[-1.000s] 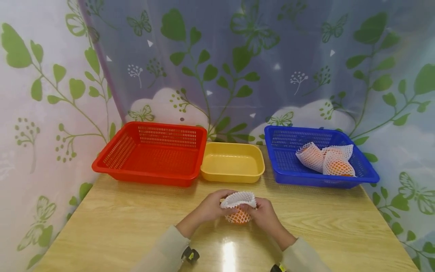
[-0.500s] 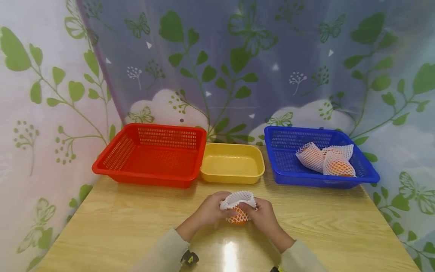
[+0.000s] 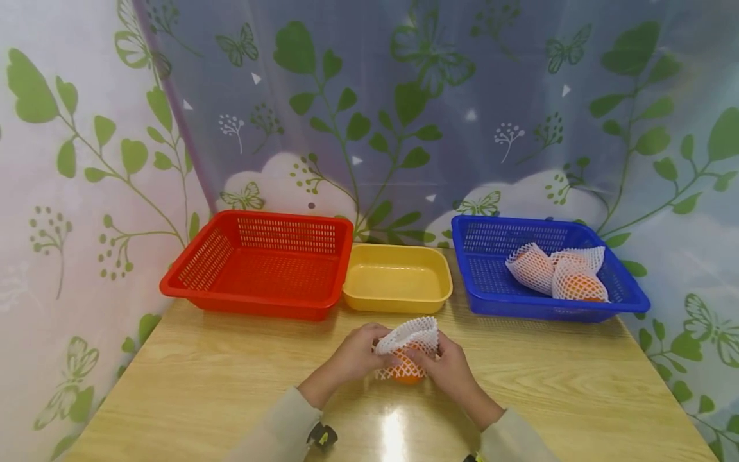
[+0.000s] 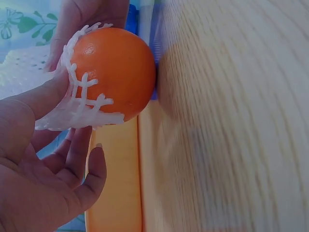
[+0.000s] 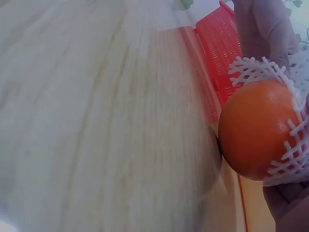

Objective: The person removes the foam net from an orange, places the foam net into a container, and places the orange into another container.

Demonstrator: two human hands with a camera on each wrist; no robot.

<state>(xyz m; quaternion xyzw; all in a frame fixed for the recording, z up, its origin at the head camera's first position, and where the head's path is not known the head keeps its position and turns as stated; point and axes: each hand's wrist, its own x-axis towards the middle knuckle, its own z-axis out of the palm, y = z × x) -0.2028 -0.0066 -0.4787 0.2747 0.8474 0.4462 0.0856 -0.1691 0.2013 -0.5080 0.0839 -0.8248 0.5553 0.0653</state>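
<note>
Near the middle of the table, an orange (image 4: 118,72) sits partly inside a white foam net sleeve (image 3: 417,332). Its bare lower end pokes out of the net, touching or just above the wood. My left hand (image 3: 359,354) pinches the net's left side, thumb in front; in the left wrist view its other fingers curl below. From the right, my right hand (image 3: 451,364) grips the netted fruit with the thumb across the front and the fingers behind, mostly hidden. The right wrist view shows the net's frayed edge around the orange's side.
Behind the hands stands a yellow tray (image 3: 398,304), with a red basket (image 3: 260,303) to its left. A blue basket (image 3: 479,305) at the right holds several fruits in foam nets (image 3: 577,282). A patterned curtain (image 3: 369,96) hangs behind.
The net has slid upward on the orange, its top now standing taller and more bare peel showing at the bottom. Both hands stay in nearly the same place.
</note>
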